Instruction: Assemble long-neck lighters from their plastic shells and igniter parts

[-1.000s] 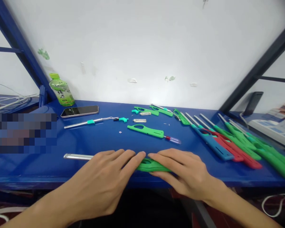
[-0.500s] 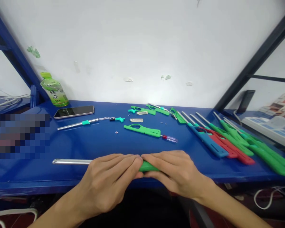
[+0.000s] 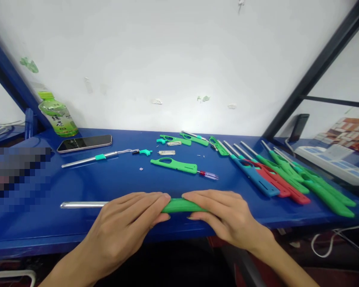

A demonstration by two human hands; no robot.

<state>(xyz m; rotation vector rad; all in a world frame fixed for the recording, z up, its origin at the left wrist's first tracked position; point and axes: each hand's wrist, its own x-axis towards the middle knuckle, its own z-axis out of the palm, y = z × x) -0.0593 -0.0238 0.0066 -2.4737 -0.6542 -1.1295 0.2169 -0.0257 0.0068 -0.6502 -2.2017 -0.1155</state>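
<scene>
A green gas lighter (image 3: 179, 205) lies level between my hands above the front of the blue table, its metal tube pointing left. My left hand (image 3: 128, 219) is closed round the tube end of the handle. Round the other end, my right hand (image 3: 224, 211) grips the green body between thumb and fingers. Beyond them lies a green handle shell (image 3: 175, 164), with a small screwdriver (image 3: 208, 175) touching its right end. A loose metal tube (image 3: 83, 161) with wires leads to a teal trigger (image 3: 145, 152). The lighter's trigger is hidden by my left hand.
Several blue, red and green lighters (image 3: 255, 175) lie in a row at the right. At the back are more green shells (image 3: 194, 139) and small metal parts (image 3: 166, 152). A phone (image 3: 85, 143) and a green bottle (image 3: 58, 115) occupy the back left. A power strip (image 3: 332, 159) is far right.
My hands have drawn apart along the lighter, showing more of its green handle between them. The camera view has shifted slightly, and the things on the table lie as before.
</scene>
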